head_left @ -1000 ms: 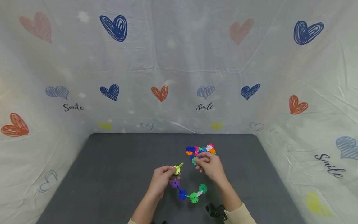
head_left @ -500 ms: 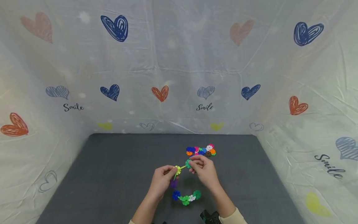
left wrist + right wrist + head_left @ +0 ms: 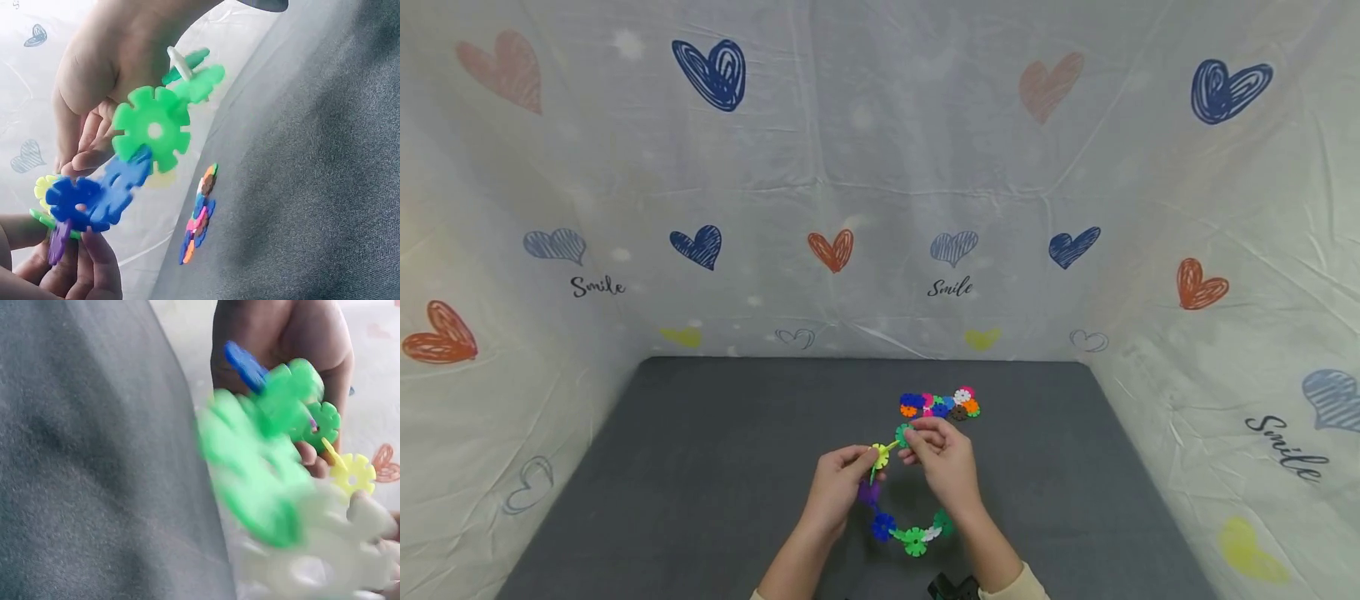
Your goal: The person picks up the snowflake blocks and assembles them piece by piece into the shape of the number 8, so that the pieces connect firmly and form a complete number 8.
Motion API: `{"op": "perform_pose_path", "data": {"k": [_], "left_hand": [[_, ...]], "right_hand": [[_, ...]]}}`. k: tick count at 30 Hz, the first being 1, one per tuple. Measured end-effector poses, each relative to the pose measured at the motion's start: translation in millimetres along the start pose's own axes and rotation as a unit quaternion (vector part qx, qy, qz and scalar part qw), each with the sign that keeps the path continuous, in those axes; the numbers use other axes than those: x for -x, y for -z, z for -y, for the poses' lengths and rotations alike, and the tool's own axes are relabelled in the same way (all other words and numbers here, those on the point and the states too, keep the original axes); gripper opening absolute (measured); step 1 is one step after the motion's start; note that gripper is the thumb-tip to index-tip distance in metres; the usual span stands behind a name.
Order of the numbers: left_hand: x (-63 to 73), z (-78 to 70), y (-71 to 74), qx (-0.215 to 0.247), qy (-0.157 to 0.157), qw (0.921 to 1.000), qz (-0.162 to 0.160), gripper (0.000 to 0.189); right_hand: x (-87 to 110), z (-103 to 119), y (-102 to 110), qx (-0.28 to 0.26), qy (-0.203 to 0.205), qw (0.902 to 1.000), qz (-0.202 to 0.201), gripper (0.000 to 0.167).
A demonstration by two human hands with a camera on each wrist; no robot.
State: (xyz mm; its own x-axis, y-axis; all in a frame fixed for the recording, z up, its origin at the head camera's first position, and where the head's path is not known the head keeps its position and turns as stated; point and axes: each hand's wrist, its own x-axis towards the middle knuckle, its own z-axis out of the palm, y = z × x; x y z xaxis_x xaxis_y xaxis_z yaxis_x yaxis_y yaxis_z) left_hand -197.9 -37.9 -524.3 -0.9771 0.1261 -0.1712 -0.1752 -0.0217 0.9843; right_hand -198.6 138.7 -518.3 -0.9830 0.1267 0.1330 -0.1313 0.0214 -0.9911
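In the head view a chain of plastic snowflake discs hangs in a curve below my hands. My left hand (image 3: 837,492) pinches it near the yellow disc (image 3: 880,456). My right hand (image 3: 949,467) pinches a teal-green disc (image 3: 903,435), which meets the tip of a second yellow disc; how deep the slots sit cannot be told. Below the left fingers follow a purple disc (image 3: 868,492), a blue disc (image 3: 883,526), a green disc (image 3: 915,542), a white disc (image 3: 932,534) and a darker green disc (image 3: 943,522). The right wrist view shows part of the chain blurred.
A flat cluster of several loose discs (image 3: 940,406) in mixed colours lies farther back on the dark grey table (image 3: 737,467). A black device (image 3: 953,587) is at the right wrist. A pale curtain (image 3: 880,167) printed with hearts surrounds the table.
My right hand has come left from beside the loose discs, bringing the teal-green disc up against the yellow one. The hanging chain swings a little; my left hand stays nearly in place.
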Motion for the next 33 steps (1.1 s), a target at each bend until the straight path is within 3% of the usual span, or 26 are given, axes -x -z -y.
{"op": "perform_pose_path", "data": {"k": [7, 12, 20, 24, 29, 33], "left_hand": [[1.8, 0.5, -3.6, 0.014, 0.001, 0.9994, -0.031, 0.030], [3.6, 0.7, -6.3, 0.012, -0.009, 0.9989, -0.044, 0.028], [9.1, -0.4, -7.2, -0.023, -0.025, 0.9964, -0.078, 0.024], [7.8, -3.3, -7.4, -0.064, -0.035, 0.9956, -0.058, 0.027], [5.0, -7.4, -6.4, -0.159, -0.068, 0.9840, -0.041, 0.036], [0.9, -8.5, -5.7, -0.159, -0.078, 0.9841, -0.007, 0.034]], "right_hand": [[5.8, -0.2, -5.3, 0.062, 0.036, 0.9973, -0.019, 0.015], [8.4, -1.8, -7.8, 0.067, 0.072, 0.9946, -0.032, 0.007], [4.0, -5.0, -7.0, 0.046, 0.063, 0.9967, 0.020, 0.008], [-1.7, -5.1, -1.5, 0.048, 0.058, 0.9968, 0.027, 0.012], [-7.4, -3.9, 6.5, 0.080, 0.046, 0.9941, 0.057, 0.012], [-7.7, -2.3, 8.5, 0.113, 0.030, 0.9881, 0.100, 0.013]]}}
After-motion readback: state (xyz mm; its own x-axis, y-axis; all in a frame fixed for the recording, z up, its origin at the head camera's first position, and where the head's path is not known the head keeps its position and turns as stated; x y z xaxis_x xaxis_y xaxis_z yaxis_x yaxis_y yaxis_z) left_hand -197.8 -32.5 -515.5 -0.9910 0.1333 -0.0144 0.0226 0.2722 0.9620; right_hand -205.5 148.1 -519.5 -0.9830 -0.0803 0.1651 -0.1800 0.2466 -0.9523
